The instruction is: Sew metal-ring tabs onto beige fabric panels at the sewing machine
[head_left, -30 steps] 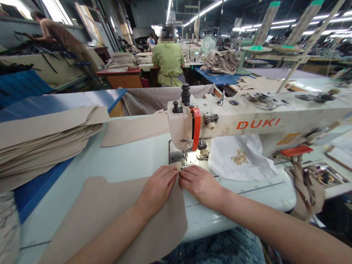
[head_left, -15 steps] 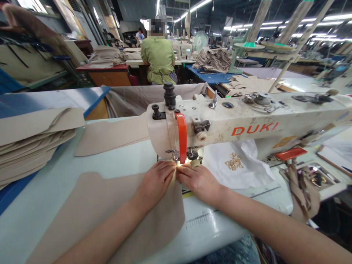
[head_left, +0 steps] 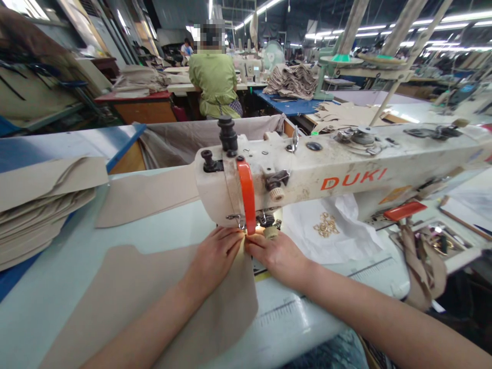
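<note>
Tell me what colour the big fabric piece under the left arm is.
Plain greyish beige; the fabric piece shows best in the head view.

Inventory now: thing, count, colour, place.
sewing machine: 1, off-white, centre-right
fabric panel: 1, beige, under left hand
loose fabric: at least 1, beige, left of machine
fabric stack: 1, beige, far left
sheet: 1, white, under machine arm
metal pieces: several, gold, on sheet
tray: 1, pale, right
fabric strips: several, brown, hanging right
worktable: 1, pale green, beneath
co-workers: at least 2, nearest in green, ahead
farther background: too small to itemise
left hand: 1, bare, on panel
right hand: 1, bare, beside left hand
</note>
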{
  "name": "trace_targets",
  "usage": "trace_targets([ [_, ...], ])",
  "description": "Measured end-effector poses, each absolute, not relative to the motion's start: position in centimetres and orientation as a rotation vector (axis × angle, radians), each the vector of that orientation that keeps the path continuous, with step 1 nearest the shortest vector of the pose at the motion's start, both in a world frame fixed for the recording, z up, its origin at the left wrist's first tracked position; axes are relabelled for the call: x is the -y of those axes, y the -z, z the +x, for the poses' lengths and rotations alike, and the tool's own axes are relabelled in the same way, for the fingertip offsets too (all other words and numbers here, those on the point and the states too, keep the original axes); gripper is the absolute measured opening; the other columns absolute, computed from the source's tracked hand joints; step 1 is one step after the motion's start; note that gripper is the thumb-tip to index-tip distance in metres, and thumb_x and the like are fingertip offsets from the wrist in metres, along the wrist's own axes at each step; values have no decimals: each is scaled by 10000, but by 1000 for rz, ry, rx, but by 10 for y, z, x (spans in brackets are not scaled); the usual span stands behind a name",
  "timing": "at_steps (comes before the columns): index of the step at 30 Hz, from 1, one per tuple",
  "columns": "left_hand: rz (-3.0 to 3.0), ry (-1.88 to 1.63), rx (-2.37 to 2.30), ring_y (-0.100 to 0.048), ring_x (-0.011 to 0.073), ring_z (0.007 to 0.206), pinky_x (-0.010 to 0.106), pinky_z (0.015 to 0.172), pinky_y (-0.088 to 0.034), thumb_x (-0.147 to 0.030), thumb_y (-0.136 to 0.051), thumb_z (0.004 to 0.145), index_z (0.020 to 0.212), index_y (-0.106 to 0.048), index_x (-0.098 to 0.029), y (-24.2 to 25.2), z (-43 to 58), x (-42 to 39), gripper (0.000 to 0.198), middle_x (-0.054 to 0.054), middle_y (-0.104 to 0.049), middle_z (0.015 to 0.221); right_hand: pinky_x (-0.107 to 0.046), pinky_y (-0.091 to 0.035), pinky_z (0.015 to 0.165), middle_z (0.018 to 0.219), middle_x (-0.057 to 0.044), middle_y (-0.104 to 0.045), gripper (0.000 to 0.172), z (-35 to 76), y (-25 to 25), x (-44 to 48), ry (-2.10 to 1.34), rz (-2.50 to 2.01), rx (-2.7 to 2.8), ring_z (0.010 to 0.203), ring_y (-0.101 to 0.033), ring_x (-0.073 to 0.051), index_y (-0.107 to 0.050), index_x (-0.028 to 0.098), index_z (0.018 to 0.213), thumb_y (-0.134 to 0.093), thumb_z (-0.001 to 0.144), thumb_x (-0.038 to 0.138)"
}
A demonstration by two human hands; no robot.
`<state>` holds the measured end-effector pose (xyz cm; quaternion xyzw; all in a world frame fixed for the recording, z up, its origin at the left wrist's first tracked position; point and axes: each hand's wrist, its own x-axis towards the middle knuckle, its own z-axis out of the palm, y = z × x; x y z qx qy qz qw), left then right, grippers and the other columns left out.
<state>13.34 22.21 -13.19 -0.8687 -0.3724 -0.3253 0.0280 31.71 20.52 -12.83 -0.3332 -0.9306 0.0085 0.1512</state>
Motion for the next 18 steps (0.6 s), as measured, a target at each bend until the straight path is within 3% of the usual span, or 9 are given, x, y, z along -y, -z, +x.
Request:
trace_targets([
  [18,-2716,1015,1179,-655,189,791,340,733,-570,-238,-393,940,827,-673,-167,135,134,-224,310,75,-715,836,-347,-470,825,1097,-100,-638,134,316,127,-205,-42,-993,2690,1031,-561,-231,-634,130,957,-513,921,176],
])
